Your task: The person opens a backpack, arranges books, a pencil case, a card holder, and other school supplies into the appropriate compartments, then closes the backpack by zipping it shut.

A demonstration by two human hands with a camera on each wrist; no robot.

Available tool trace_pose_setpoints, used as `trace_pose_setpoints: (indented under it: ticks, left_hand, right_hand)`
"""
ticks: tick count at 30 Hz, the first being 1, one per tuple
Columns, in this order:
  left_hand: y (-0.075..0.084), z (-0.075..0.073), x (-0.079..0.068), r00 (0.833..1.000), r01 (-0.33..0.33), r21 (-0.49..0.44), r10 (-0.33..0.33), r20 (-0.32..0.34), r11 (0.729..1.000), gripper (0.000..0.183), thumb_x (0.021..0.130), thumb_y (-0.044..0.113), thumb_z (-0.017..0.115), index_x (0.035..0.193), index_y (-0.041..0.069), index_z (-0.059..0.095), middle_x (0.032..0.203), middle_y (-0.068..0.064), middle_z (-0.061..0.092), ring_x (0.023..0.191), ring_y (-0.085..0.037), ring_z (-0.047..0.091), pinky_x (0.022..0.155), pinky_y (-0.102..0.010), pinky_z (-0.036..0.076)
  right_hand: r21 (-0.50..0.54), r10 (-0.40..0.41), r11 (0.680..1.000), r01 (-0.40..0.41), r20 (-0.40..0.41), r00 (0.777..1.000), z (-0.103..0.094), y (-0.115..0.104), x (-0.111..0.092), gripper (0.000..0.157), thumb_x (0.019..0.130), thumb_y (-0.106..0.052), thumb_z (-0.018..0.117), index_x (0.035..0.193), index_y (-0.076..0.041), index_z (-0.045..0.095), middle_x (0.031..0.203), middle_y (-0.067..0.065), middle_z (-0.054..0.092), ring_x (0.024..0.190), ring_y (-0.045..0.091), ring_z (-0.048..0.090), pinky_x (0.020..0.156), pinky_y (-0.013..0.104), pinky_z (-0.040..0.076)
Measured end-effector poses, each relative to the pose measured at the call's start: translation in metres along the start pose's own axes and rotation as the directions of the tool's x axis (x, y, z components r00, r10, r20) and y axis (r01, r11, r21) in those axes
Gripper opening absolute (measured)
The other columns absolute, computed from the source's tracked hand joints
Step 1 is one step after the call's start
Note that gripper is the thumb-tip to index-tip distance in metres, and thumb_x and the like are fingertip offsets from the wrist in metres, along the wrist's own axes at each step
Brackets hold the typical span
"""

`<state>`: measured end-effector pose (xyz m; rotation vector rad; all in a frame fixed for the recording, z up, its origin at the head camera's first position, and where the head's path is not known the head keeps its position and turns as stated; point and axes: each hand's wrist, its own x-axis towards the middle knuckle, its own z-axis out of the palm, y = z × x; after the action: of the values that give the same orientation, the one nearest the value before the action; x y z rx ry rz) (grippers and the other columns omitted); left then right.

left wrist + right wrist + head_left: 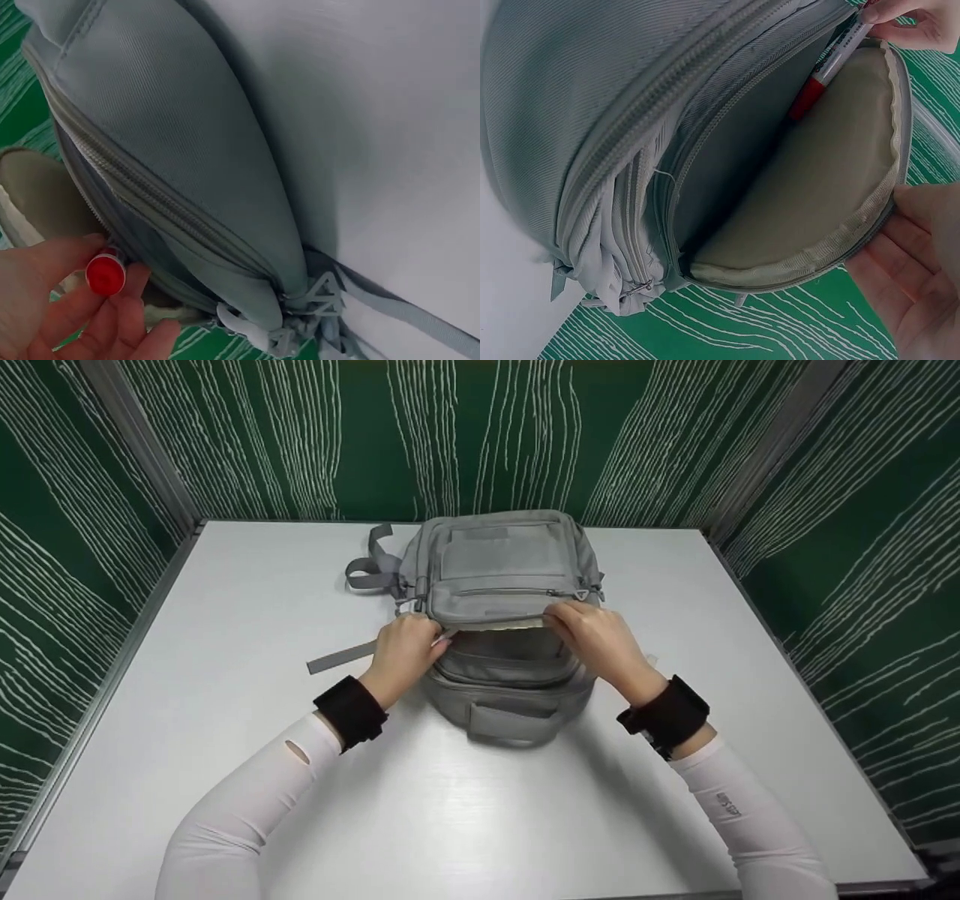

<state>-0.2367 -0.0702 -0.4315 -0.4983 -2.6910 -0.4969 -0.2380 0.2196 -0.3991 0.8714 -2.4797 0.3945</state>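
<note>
A grey backpack (504,556) lies on the table with its front pocket unzipped and gaping. My left hand (405,651) is at the pocket's left end and pinches a marker (841,54) with a white barrel and a red cap. In the right wrist view the red cap points down into the pocket; the marker's red end shows between thumb and fingers in the left wrist view. My right hand (598,643) grips the zippered edge of the pocket flap (817,180), holding it away from the bag. The pocket's depths are dark.
The backpack sits on a white table (225,660). Grey straps (341,657) trail off its left side, and a carry handle (514,721) faces me. Green panels (517,442) with white streaks stand behind and at both sides.
</note>
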Motion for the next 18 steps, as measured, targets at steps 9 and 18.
trace_pose_setpoints:
  ticks: [9,18]
  left_hand:
    - [-0.002,0.01,0.002,1.0,-0.001,-0.077,-0.001,-0.026,0.997,0.024,0.092,0.026,0.076,0.085,0.003,0.073,0.087,-0.012,0.073,0.083,-0.035,0.073,0.068,-0.051,0.059]
    - [-0.012,0.003,-0.019,0.999,-0.035,-0.137,0.038,0.015,0.99,0.023,0.091,0.021,0.078,0.106,0.003,0.078,0.099,-0.012,0.077,0.087,-0.03,0.074,0.073,-0.045,0.06]
  right_hand:
    - [0.015,0.009,1.0,-0.009,-0.013,1.0,-0.002,0.001,0.001,0.013,0.101,-0.014,0.063,0.105,-0.005,0.071,0.101,0.013,0.078,0.089,0.034,0.075,0.073,0.051,0.061]
    - [0.021,-0.001,1.0,0.001,-0.007,1.0,-0.001,0.0,0.0,0.014,0.101,-0.015,0.063,0.106,-0.005,0.072,0.097,0.012,0.077,0.082,0.031,0.074,0.069,0.049,0.06]
